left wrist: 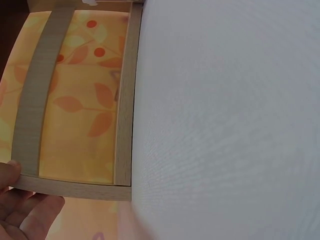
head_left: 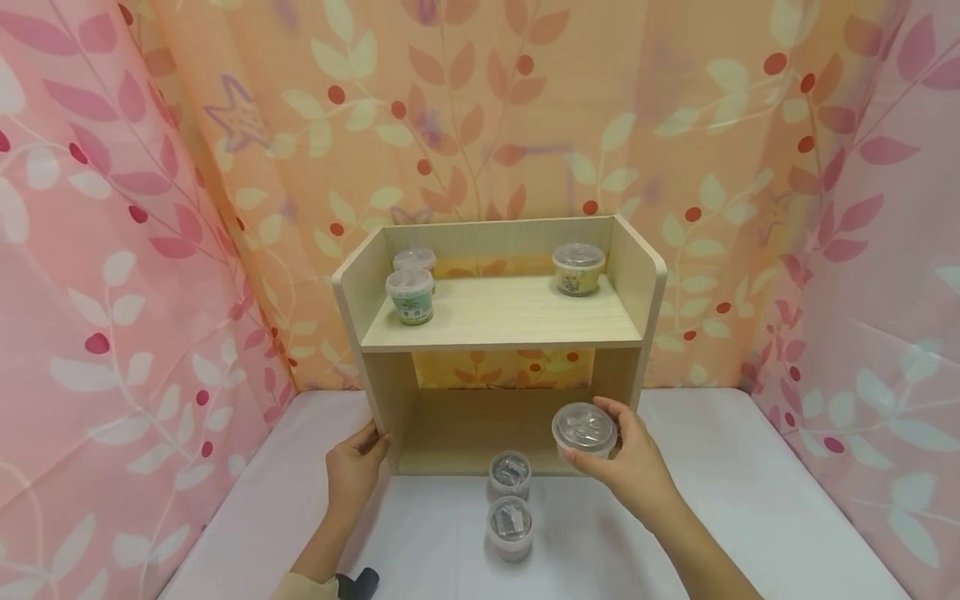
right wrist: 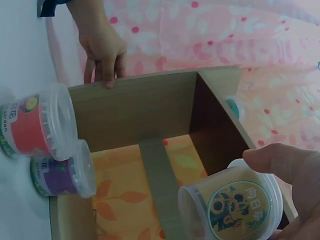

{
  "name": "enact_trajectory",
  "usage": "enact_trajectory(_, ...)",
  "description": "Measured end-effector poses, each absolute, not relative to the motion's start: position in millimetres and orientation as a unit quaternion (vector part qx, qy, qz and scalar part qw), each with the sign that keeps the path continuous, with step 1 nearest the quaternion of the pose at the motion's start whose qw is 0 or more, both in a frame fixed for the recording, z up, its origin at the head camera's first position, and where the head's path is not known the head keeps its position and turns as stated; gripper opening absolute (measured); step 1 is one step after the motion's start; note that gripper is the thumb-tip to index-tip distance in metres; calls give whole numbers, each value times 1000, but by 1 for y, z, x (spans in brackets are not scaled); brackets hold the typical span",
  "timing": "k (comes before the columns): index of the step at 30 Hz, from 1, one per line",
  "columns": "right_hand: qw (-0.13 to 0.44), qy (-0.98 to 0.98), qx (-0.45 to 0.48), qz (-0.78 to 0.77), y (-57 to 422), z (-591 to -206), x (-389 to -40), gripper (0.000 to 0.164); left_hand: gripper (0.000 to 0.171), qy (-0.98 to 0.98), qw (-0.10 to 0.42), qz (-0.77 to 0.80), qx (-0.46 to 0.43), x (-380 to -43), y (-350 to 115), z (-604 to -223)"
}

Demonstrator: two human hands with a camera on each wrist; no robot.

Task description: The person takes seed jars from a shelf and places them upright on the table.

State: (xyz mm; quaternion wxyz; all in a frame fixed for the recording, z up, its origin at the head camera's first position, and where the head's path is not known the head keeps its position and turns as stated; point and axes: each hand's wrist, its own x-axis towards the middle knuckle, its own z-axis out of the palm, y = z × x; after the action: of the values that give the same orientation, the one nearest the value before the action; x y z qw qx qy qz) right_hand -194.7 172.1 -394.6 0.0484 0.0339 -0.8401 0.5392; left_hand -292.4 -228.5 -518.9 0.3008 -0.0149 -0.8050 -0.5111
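Observation:
A small two-tier wooden shelf stands on the white table. My left hand grips the front edge of its left side panel, thumb inside and fingers outside, as the left wrist view shows. In my right hand is a clear-lidded plastic tub with a sunflower label, pinched between thumb and fingers in front of the lower compartment's right side. Two more lidded tubs stand on the table before the shelf: one with a red label, one with a purple label.
On the upper shelf board, a green-labelled tub stands at the left with another tub behind it. A yellow-labelled tub is at the right. Floral curtains surround the table on three sides.

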Motion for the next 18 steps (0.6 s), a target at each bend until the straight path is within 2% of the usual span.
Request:
enact_trajectory(8,20,-881,40,471,178,-410,-205,105,38,-801,293,-521,-15,-291,-228,-517)
enact_trajectory(18,2,-907,49,418,186,-432,-218,99,36,-800,299,-520,-1,-291,-226,-518)
